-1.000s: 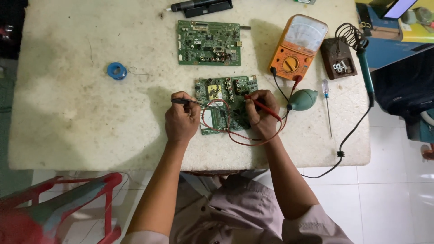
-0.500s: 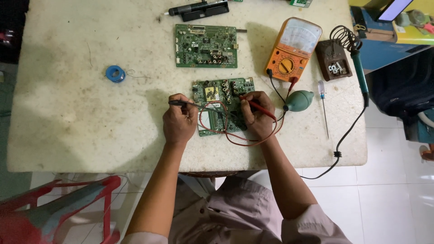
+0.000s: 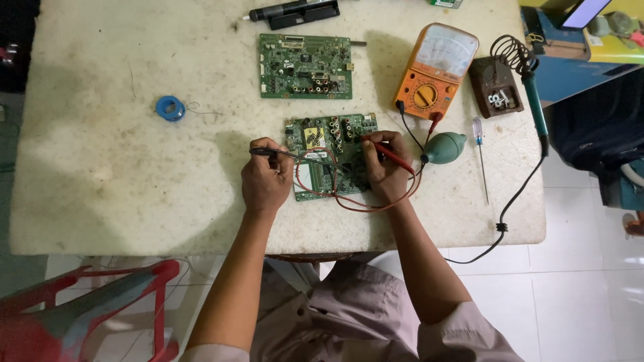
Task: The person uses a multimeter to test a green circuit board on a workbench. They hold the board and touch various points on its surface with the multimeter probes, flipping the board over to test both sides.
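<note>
The board (image 3: 332, 155) lies flat near the table's (image 3: 121, 201) front edge, its long axis running away from the person; a second board (image 3: 306, 66) lies beyond it, well apart. The black probe (image 3: 295, 157) is pinched in the left hand (image 3: 266, 181), pointing right across the board; the red probe (image 3: 391, 156) is pinched in the right hand (image 3: 384, 171), pointing up and left. Both tips are best kept steady on single joints, leads slack, the meter (image 3: 435, 70) kept in sight.
</note>
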